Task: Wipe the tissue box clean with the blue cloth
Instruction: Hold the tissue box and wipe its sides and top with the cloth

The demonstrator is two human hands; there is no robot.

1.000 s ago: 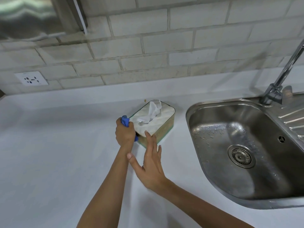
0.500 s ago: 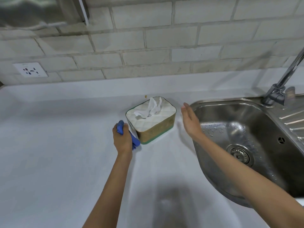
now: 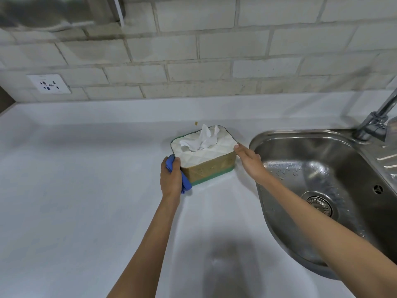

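Your rectangular tissue box (image 3: 205,161), with its white quilted lid, tan patterned sides and green base band, sits on the white countertop (image 3: 86,190), just beside the rim of the stainless steel sink (image 3: 322,168), with a white tissue (image 3: 204,138) standing out of the slot. Your left hand (image 3: 171,179) has its fingers curled shut around the bunched blue cloth (image 3: 184,183), and you are pressing that cloth against the box's near-left corner, low on the side wall. Your right hand (image 3: 247,158) reaches in from the sink side with the fingers held together and extended, the fingertips touching the box's right end at the edge of the lid; it looks like a steadying hold rather than a grasp. As a judgement, you are in the middle of the wipe, not near its close: the cloth is on one corner only, and nothing here shows whether the lid, the long front face, the right end or the back have been covered. The front wall shows darker mottling, though you cannot tell whether that is dirt or the printed pattern. A small brown speck (image 3: 196,123) lies on the counter behind the box. What seems left is to carry the cloth around the remaining sides and over the lid, working around the tissue.
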